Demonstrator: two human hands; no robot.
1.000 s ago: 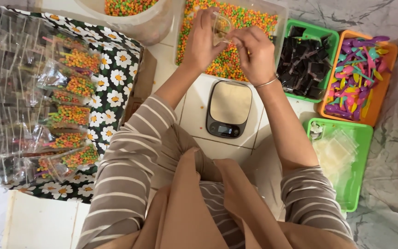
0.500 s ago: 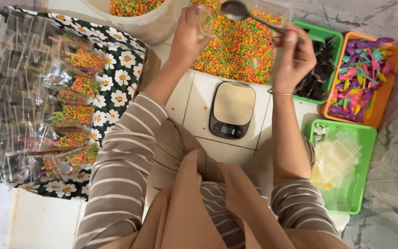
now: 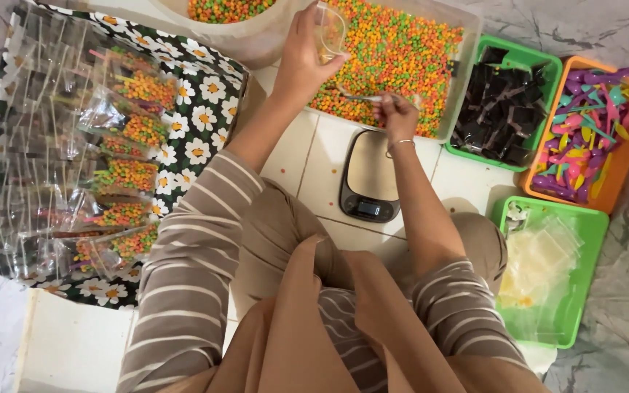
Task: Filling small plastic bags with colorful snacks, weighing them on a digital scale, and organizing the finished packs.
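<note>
Because the small clear bag (image 3: 330,30) hangs with a narrow mouth above the big tub of coloured pellets (image 3: 394,54), I judge that spilling is the main risk: a tilted spoon (image 3: 373,97) could scatter pellets past the bag, and some might land on the kitchen scale (image 3: 370,177) just in front of the tub. My left hand (image 3: 303,58) is raised over the tub's near edge, pinching the bag upright. My right hand (image 3: 396,115) sits lower at that same edge, fingers closed around the spoon handle, scooping into the pellets.
</note>
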